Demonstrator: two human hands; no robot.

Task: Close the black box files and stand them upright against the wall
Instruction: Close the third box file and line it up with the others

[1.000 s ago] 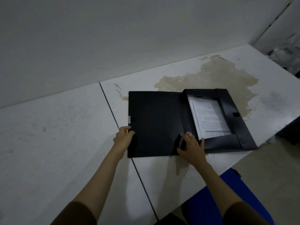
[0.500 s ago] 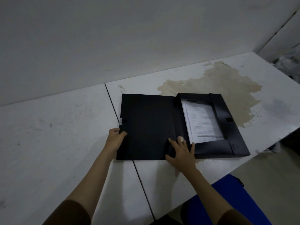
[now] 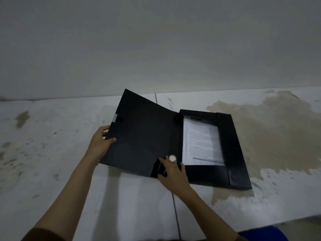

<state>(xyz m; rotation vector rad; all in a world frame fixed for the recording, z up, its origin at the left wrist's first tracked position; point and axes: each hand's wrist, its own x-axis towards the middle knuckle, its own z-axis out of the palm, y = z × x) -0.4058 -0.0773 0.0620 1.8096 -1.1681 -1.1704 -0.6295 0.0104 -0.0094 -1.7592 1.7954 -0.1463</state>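
Observation:
One black box file lies open on the white table [image 3: 52, 153]. Its tray [image 3: 232, 146] sits on the right with printed white papers [image 3: 201, 141] inside. Its lid [image 3: 144, 134] is lifted off the table on the left and tilts upward. My left hand [image 3: 100, 143] grips the lid's left edge, thumb on top. My right hand [image 3: 173, 173] presses flat on the spine at the front edge, beside a round white finger hole [image 3: 172, 158].
A plain grey wall [image 3: 156, 49] rises behind the table. A large brown stain [image 3: 271, 133] covers the table to the right of the file. A seam [image 3: 175, 211] splits the two tabletops. Something blue [image 3: 260, 233] shows below the front edge.
The lid lay flat on the table; my left hand has raised its left edge. The view has shifted, so the file now sits more to the centre.

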